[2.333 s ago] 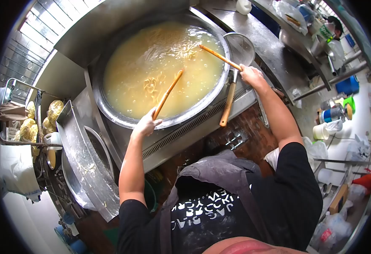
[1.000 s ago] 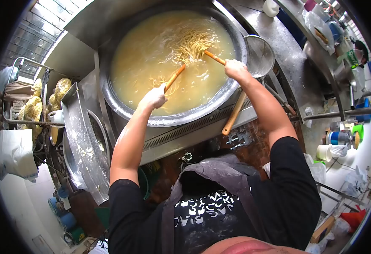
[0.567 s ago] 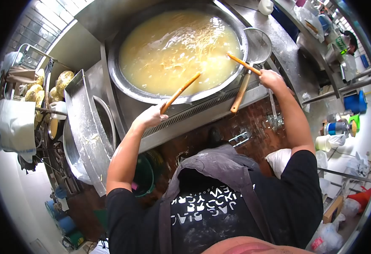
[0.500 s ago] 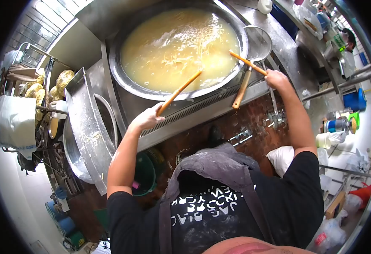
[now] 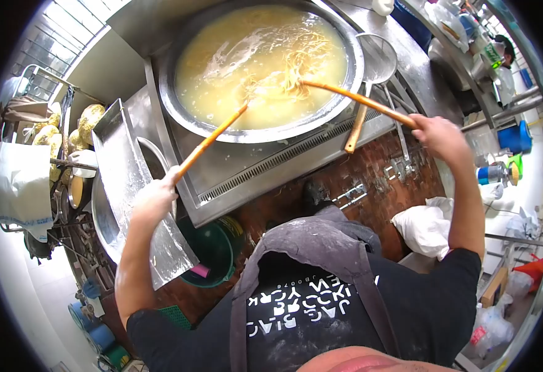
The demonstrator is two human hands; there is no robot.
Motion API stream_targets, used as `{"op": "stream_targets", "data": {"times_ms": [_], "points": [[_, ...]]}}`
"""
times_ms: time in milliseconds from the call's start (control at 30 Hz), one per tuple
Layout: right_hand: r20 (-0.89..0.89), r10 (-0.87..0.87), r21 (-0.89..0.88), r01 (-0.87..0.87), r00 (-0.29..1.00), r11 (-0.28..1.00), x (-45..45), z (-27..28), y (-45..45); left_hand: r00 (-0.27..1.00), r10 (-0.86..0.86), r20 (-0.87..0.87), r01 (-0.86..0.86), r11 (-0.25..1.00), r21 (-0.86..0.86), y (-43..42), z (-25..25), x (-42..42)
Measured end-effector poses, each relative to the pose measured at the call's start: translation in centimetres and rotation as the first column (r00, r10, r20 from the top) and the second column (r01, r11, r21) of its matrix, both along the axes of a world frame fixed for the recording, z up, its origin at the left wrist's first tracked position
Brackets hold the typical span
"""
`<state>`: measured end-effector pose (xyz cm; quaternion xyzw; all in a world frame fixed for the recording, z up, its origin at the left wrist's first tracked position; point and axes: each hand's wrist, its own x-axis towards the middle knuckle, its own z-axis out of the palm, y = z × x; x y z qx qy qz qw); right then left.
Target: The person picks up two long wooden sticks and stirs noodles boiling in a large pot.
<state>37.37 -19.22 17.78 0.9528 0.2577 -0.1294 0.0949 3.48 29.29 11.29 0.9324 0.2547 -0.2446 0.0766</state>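
Observation:
A big round wok [image 5: 171, 102] full of cloudy yellowish liquid is set into a steel stove. Yellow noodles [image 5: 296, 67] float in it, bunched in the right half. My left hand [image 5: 155, 199] is closed around a long wooden stick [image 5: 212, 137], whose far tip meets the liquid near the middle. In my right hand [image 5: 440, 137] is a second wooden stick [image 5: 361, 99], its tip against the noodles. Beside the wok, near the right stick, lie a wire-mesh strainer [image 5: 378, 59] and its wooden handle [image 5: 357, 129].
To the left, a steel tray [image 5: 122, 167] slants over a large metal pot [image 5: 101, 214]. A green bucket [image 5: 212, 251] stands on the brown floor below the stove. At the right are a white sack [image 5: 423, 228] and a steel counter [image 5: 401, 34].
My hands have moved apart, the left one down and leftward, the right one rightward and slightly down. Both stick tips have shifted left, and noodles now gather at the right tip.

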Motion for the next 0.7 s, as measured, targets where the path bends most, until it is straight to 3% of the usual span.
{"op": "stream_targets", "data": {"times_ms": [33, 100, 167, 233, 300, 500, 700], "points": [[-0.001, 0.063, -0.013, -0.063, 0.998, 0.998, 1.2, -2.2, 1.3, 0.993, -0.107, 0.058, 0.103, 0.993, 0.064, -0.5, -2.2, 1.2], [-0.094, 0.05, -0.025, -0.052, 0.994, 0.998, 3.3, -7.2, 5.2, 0.992, -0.116, 0.044, 0.113, 0.992, 0.056, -1.6, -5.8, 5.5], [-0.209, -0.056, 0.118, 0.082, 0.976, 0.99, 5.7, -15.2, 8.9, 0.98, -0.174, 0.099, 0.169, 0.984, 0.054, -1.9, -9.8, 9.8], [-0.183, 0.047, 0.213, -0.007, 0.982, 0.977, 7.0, -21.8, 12.7, 0.986, -0.081, 0.144, 0.091, 0.994, -0.066, -2.2, -12.6, 14.8], [-0.145, 0.017, 0.396, 0.042, 0.989, 0.917, 8.8, -27.0, 15.7, 0.972, -0.022, 0.236, 0.049, 0.993, -0.11, -2.9, -14.8, 19.1], [-0.128, 0.172, 0.378, -0.112, 0.977, 0.919, 17.9, -30.2, 21.7, 0.963, 0.056, 0.265, -0.029, 0.994, -0.102, -1.8, -15.7, 32.1], [-0.077, 0.159, 0.339, -0.124, 0.984, 0.932, 24.2, -28.8, 27.8, 0.968, -0.004, 0.25, 0.016, 0.999, -0.046, 1.9, -17.1, 39.3]]}}
